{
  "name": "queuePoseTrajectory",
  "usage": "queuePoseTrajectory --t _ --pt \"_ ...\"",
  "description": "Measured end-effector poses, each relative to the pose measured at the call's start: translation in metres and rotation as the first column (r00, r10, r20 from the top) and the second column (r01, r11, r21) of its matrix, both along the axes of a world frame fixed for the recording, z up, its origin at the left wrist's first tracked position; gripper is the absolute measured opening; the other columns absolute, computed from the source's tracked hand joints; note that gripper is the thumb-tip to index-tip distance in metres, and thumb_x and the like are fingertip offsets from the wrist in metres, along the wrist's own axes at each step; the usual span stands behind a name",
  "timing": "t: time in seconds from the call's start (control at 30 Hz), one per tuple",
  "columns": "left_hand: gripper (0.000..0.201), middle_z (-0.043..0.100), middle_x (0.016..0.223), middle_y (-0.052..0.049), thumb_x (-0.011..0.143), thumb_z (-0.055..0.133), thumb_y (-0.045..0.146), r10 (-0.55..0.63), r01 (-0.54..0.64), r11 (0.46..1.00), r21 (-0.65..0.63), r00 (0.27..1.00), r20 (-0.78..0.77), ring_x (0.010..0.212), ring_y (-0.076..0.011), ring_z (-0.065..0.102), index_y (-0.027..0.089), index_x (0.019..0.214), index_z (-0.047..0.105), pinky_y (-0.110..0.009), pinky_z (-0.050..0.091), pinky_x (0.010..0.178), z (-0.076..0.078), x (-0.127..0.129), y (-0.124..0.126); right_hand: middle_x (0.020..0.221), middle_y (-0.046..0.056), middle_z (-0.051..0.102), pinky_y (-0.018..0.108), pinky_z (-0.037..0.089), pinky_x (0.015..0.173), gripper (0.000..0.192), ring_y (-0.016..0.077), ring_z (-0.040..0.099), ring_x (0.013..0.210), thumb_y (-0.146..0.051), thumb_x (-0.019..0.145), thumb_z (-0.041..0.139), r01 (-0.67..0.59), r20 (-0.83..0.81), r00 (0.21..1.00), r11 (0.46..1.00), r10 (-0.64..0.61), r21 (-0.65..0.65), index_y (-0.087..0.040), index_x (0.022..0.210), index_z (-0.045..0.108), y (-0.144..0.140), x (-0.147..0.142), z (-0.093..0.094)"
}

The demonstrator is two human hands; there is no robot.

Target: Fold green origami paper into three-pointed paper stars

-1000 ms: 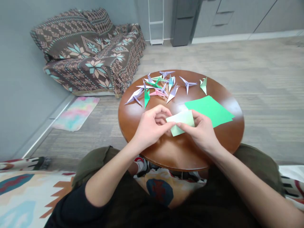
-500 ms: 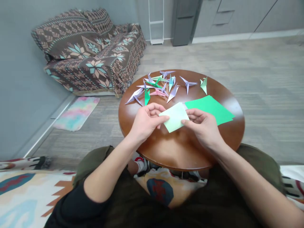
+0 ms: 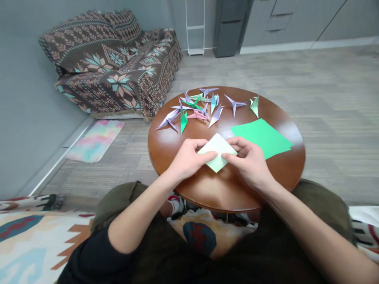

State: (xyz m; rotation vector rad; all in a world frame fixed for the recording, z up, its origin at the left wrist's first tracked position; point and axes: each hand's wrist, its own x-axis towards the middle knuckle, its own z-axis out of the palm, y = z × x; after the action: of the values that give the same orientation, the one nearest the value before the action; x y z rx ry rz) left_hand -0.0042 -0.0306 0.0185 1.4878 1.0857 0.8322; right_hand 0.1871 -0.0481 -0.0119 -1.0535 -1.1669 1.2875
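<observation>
**Both hands pinching a folded pale green sheet over the round table**

Left hand [image 3: 187, 159] and right hand [image 3: 248, 159] are close together, each closed on one side corner of the pale green folded paper [image 3: 217, 153]: left thumb and fingers at its 9 o'clock corner, right at its 3 o'clock corner. Paper sits as a diamond, one point toward 12 o'clock, one toward 6 o'clock, low over the table [image 3: 225, 189] near its middle; contact with the wood cannot be told.

Just beyond the right hand, toward 2 o'clock, a stack of green sheets [image 3: 262, 137] lies flat on the table. Along the far rim, 11 to 1 o'clock, folded paper cranes [image 3: 197, 108] cluster in lilac, green, pink and teal; one pale green crane [image 3: 254, 105] stands apart at 1 o'clock.

Off the table at 10 o'clock, a sofa [image 3: 112, 63] under a patterned throw; a pastel mat [image 3: 94, 140] on the floor at 9 o'clock
</observation>
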Motion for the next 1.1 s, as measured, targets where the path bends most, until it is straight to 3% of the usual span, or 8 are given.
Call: queuePoseTrajectory --t 0.17,0.53,0.63,0.8,0.9,1.0,1.1 --pt "0.020 0.067 0.071 0.001 0.078 0.075 0.032 -0.021 0.022 1.000 0.013 0.998 -0.063 0.065 -0.0142 0.058 0.013 0.082 0.075 -0.025 0.042 0.063 -0.002 -0.005 0.005 0.076 -0.001 0.077 0.027 0.053 0.065 0.028 0.0148 0.067 0.067 -0.021 0.066 0.089 0.028 -0.018 0.999 1.000 -0.028 0.007 -0.021 0.088 0.072 0.004 0.007 0.000" --pt "0.019 0.068 0.069 0.001 0.078 0.072 0.030 0.015 -0.002 0.995 0.096 0.990 -0.142 0.062 -0.0133 0.056 0.011 0.081 0.076 -0.024 0.042 0.061 -0.004 0.001 0.001 0.077 -0.001 0.075 0.026 0.054 0.064 0.028 0.0141 0.067 0.067 -0.024 0.068 0.091 0.055 0.006 0.998 0.996 -0.056 0.073 -0.022 0.089 0.072 0.002 0.005 0.001" --pt "0.019 0.071 0.072 0.000 0.078 0.075 0.030 -0.002 0.011 0.996 0.092 0.996 -0.091 0.063 -0.0137 0.059 0.011 0.081 0.077 -0.024 0.044 0.061 -0.006 0.000 0.003 0.078 0.000 0.075 0.026 0.054 0.065 0.027 0.0141 0.067 0.068 -0.026 0.071 0.091 0.068 0.035 0.997 0.991 -0.073 0.116 -0.022 0.090 0.072 0.001 0.007 0.001" --pt "0.030 0.081 0.089 -0.005 0.079 0.083 0.035 -0.028 0.020 0.998 0.062 0.990 0.136 0.075 -0.0183 0.071 0.012 0.098 0.082 -0.028 0.056 0.073 -0.015 0.001 0.005 0.085 0.000 0.076 0.026 0.056 0.071 0.026 0.0140 0.070 0.076 -0.027 0.075 0.092 0.136 0.019 0.990 0.972 -0.142 0.193 -0.023 0.092 0.073 -0.001 0.009 0.007" --pt "0.032 0.082 0.093 -0.007 0.078 0.087 0.037 -0.023 0.008 0.998 0.068 0.975 0.223 0.079 -0.0200 0.073 0.012 0.098 0.083 -0.030 0.059 0.078 -0.021 0.005 0.003 0.083 0.000 0.075 0.025 0.055 0.067 0.023 0.0136 0.068 0.072 -0.031 0.077 0.092 0.137 -0.003 0.990 0.965 -0.140 0.224 -0.023 0.091 0.075 -0.005 0.008 0.011" --pt "0.032 0.081 0.090 -0.007 0.076 0.088 0.037 -0.024 0.008 0.998 0.069 0.972 0.234 0.078 -0.0200 0.072 0.013 0.095 0.083 -0.030 0.059 0.076 -0.023 0.009 -0.001 0.076 -0.001 0.073 0.026 0.053 0.061 0.022 0.0131 0.064 0.065 -0.036 0.078 0.091 0.095 -0.012 0.995 0.973 -0.094 0.211 -0.022 0.084 0.075 -0.006 0.005 0.012" --pt "0.029 0.073 0.074 -0.003 0.073 0.090 0.038 -0.017 0.000 0.997 0.080 0.976 0.215 0.067 -0.0157 0.064 0.012 0.081 0.079 -0.026 0.053 0.066 -0.024 0.012 -0.003 0.070 -0.002 0.070 0.026 0.052 0.059 0.024 0.0129 0.061 0.062 -0.038 0.077 0.091 0.047 -0.013 0.999 0.982 -0.046 0.184 -0.021 0.076 0.075 -0.006 0.005 0.012"
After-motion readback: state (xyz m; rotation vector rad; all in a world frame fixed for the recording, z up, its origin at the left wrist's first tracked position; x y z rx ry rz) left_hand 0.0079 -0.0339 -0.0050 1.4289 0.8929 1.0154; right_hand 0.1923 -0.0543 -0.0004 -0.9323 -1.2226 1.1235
